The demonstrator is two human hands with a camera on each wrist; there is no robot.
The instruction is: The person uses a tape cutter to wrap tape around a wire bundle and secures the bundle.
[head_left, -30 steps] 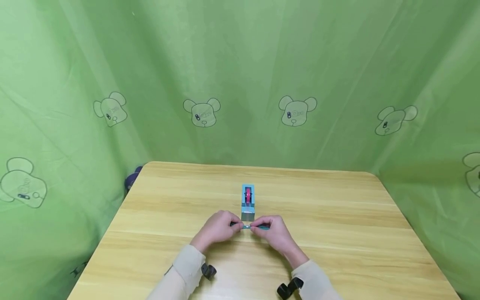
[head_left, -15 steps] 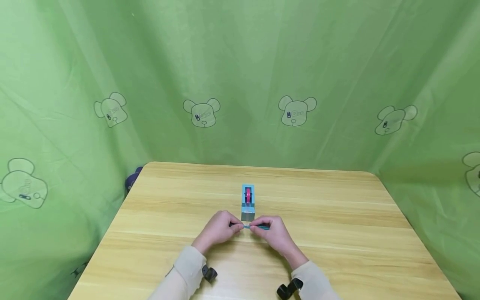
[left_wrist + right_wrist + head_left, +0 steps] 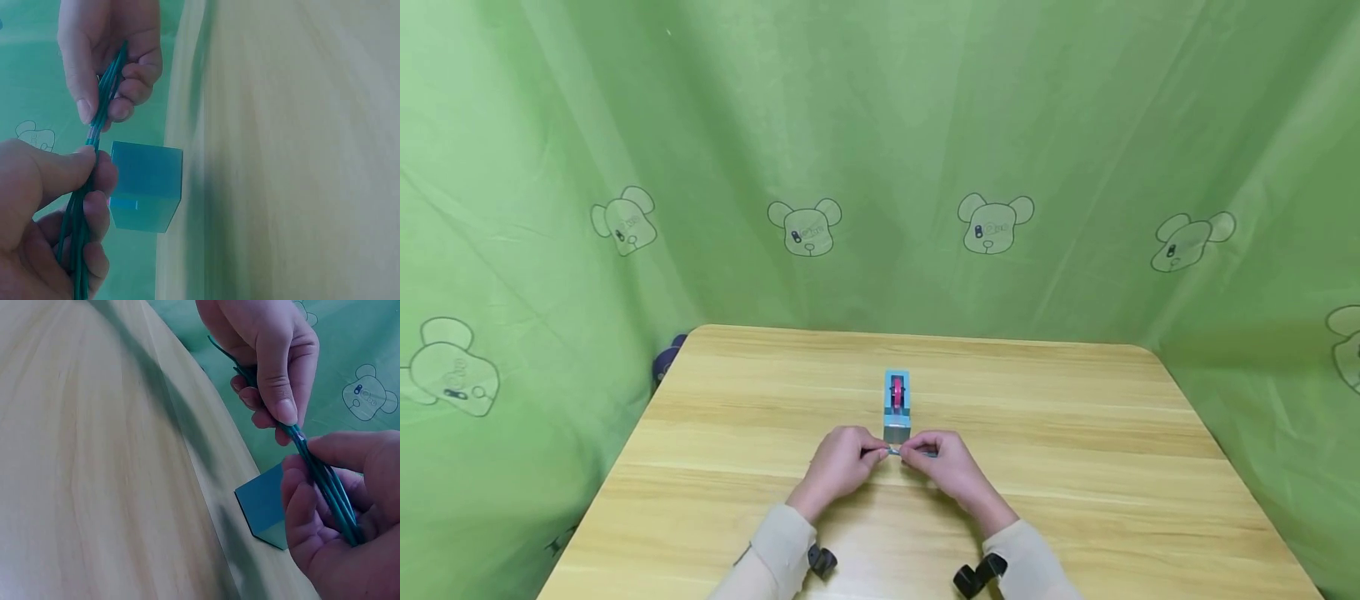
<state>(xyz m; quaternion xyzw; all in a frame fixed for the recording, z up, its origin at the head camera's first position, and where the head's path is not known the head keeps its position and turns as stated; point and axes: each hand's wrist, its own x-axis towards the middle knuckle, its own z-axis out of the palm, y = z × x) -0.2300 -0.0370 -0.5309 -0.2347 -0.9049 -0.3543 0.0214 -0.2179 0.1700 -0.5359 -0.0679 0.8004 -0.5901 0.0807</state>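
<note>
Head view: your left hand and right hand pinch a thin green bundle just in front of the blue tape dispenser — your fingers hide most of it. Left wrist view: your left fingers curl round the lower strands, your right fingers the upper, with a shiny band between. Binding seems the step in hand; next likely calls for pressing that band snug. Right wrist view: your right hand partly covers the dispenser — whether the band fully encircles the strands, you cannot tell.
</note>
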